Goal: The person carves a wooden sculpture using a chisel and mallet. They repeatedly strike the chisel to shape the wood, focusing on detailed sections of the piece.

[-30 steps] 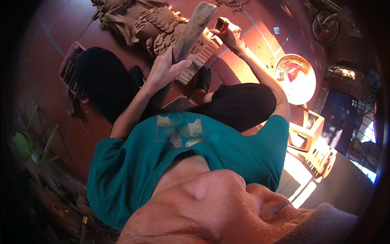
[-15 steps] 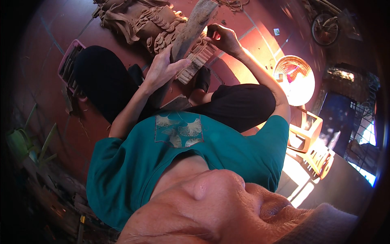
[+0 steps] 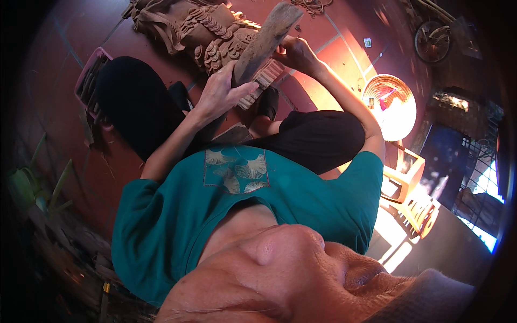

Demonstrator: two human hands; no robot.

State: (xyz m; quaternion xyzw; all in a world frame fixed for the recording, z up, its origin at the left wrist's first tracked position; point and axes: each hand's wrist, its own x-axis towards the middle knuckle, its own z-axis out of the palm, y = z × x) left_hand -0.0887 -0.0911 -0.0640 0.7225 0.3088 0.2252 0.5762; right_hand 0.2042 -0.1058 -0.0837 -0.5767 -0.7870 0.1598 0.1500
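Observation:
A long, weathered wooden plank (image 3: 267, 46) rises at a slant over a carved brown wood piece (image 3: 199, 29) on the floor. My left hand (image 3: 218, 94) is wrapped around the plank's lower part, the thumb lying across it. On the plank's right side, my right hand (image 3: 301, 56) is closed with its fingertips bent inward. Part of those fingers is hidden behind the plank, so what they hold cannot be made out. A ridged wooden end (image 3: 269, 75) of the carving shows just below the plank, between my two hands.
Red floor tiles (image 3: 81, 32) surround the carving. A pink basket (image 3: 89, 70) of dark pieces stands beside my left knee. To the right are a round woven hat (image 3: 389, 107), a wooden chair (image 3: 404, 172) and a wheel (image 3: 432, 41). A green plant (image 3: 24, 185) grows at left.
The plank's upper end has swung right and slightly down. My left hand has moved slightly right with it. My right hand has drawn in, its fingers now partly behind the plank.

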